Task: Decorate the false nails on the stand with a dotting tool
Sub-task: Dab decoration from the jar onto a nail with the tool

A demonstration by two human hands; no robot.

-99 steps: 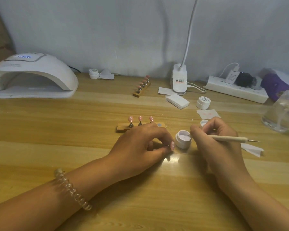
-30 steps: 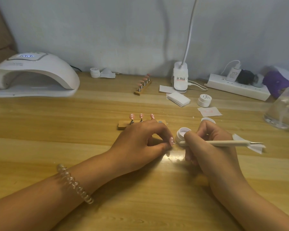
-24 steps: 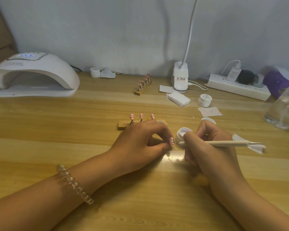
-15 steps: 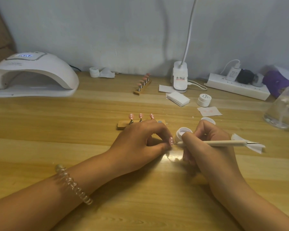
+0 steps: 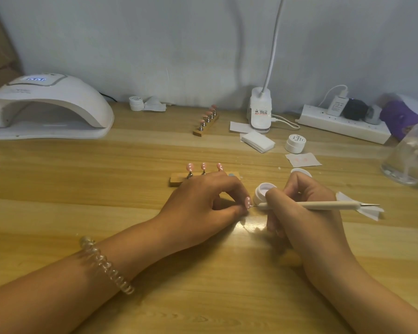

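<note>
1. Head view: the left hand (image 5: 203, 206) pinched a pink false nail (image 5: 247, 202) just in front of the wooden stand (image 5: 179, 182).
2. The right hand (image 5: 307, 220) gripped the dotting tool (image 5: 323, 205), its tip at that nail.

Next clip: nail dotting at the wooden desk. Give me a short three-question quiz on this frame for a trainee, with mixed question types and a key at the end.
1. True or false: the tip of the dotting tool is at the pink nail pinched by the left hand.
2. How many dotted nails show on the near stand? A two, B three, C five.
3. Fill in: the dotting tool is held in the ___ hand.
Key: 1 true; 2 B; 3 the right hand.
</note>
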